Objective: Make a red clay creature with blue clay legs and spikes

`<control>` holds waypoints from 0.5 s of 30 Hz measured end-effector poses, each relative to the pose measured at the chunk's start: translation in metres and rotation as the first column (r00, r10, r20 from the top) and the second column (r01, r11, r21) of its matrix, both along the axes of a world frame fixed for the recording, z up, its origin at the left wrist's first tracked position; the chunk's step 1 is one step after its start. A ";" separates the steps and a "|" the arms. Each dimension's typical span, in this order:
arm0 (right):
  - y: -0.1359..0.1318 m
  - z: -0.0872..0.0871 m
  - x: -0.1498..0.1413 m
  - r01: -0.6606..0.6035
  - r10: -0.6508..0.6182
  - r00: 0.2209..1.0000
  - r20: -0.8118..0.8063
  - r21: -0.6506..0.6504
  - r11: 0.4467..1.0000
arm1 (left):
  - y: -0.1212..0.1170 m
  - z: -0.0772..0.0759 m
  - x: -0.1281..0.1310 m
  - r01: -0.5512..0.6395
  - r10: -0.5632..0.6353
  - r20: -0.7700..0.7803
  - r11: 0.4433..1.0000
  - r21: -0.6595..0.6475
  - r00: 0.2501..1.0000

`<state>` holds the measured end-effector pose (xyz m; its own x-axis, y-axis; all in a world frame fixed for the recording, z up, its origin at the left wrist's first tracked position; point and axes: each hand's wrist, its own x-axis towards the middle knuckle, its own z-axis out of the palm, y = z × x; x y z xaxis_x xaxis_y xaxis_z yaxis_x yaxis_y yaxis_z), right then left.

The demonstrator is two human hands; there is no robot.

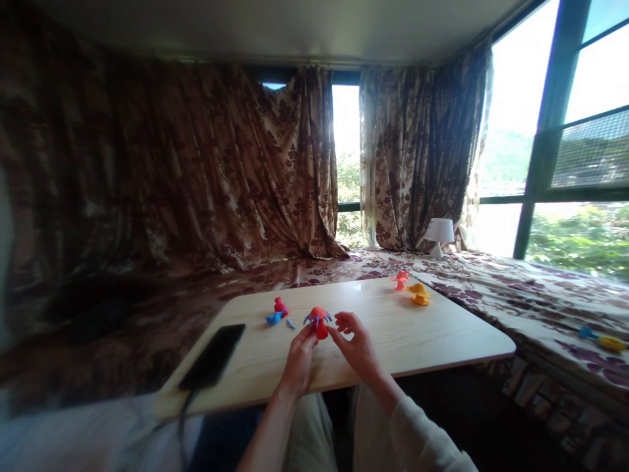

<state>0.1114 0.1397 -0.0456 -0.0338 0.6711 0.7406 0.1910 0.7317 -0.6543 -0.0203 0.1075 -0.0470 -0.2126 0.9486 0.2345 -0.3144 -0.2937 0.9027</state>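
One small red figure with thin blue legs, apparently plastic or clay, is sitting in my fingers over the pale wood-grain surface. I am judging it light, its legs fragile, its lower red part safest to grip. My left hand is pinching that part; my right hand, partly open, is angling inward alongside, contact unclear.

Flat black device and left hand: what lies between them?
Just bare tabletop between the flat black device and the left hand, as the head view shows.
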 end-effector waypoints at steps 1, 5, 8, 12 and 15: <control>0.000 0.000 0.000 0.001 -0.001 1.000 0.004 -0.002 1.000 | 0.000 0.000 0.000 0.002 -0.002 0.001 1.000 0.000 1.000; -0.001 0.000 0.001 0.042 -0.042 0.999 -0.017 0.031 0.999 | 0.001 -0.002 0.000 0.016 -0.016 -0.009 1.000 0.014 1.000; -0.004 0.000 0.001 0.069 -0.068 0.998 -0.014 0.078 0.995 | 0.002 -0.003 0.000 0.026 -0.025 -0.027 0.999 0.029 0.999; -0.006 0.001 0.000 0.084 -0.086 0.996 0.018 0.103 0.991 | 0.003 -0.005 0.000 0.032 -0.030 -0.055 0.999 0.042 0.998; -0.008 0.001 0.000 0.073 -0.078 0.996 0.044 0.106 0.992 | 0.004 -0.006 0.000 0.031 -0.027 -0.073 0.998 0.047 0.997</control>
<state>0.1111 0.1321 -0.0442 -0.0227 0.5924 0.8053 0.2779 0.7775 -0.5641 -0.0203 0.1112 -0.0526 -0.1659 0.9414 0.2936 -0.2580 -0.3287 0.9085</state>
